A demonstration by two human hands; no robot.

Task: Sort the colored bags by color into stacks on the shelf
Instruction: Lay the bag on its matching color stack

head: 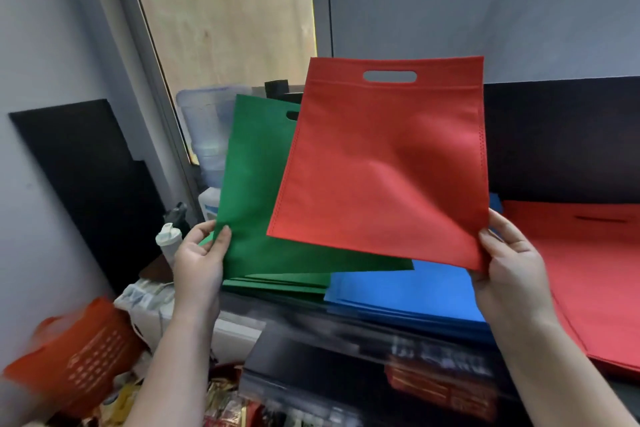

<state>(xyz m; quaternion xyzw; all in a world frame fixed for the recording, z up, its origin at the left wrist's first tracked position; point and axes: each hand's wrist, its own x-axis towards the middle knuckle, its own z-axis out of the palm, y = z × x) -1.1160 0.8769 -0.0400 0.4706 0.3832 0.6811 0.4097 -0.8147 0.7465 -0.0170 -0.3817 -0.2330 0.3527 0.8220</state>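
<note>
— Holding two bags up at once, is she? The left hand (201, 260) has its thumb and fingers pinched on the lower left corner of a green bag (256, 191), lifted over the green stack (277, 284) at about seven o'clock from the middle of the view.

— And the right hand (509, 263) pinches the bottom right corner of the red bag (381, 166), which hangs upright, handle slot at twelve o'clock. I'd say she is mid-sort: both bags picked, neither laid down.

— So the green one only needs lowering. The red has to travel toward four o'clock, over the blue stack (408, 295), to the red stack (588, 270).

— Room enough, I think. The air above the stacks looks open. The red bag's left edge overlaps the green one, so they should part first.

— The water jug (207, 135) stands behind the green bag at ten o'clock; nothing else crowds her.
</note>
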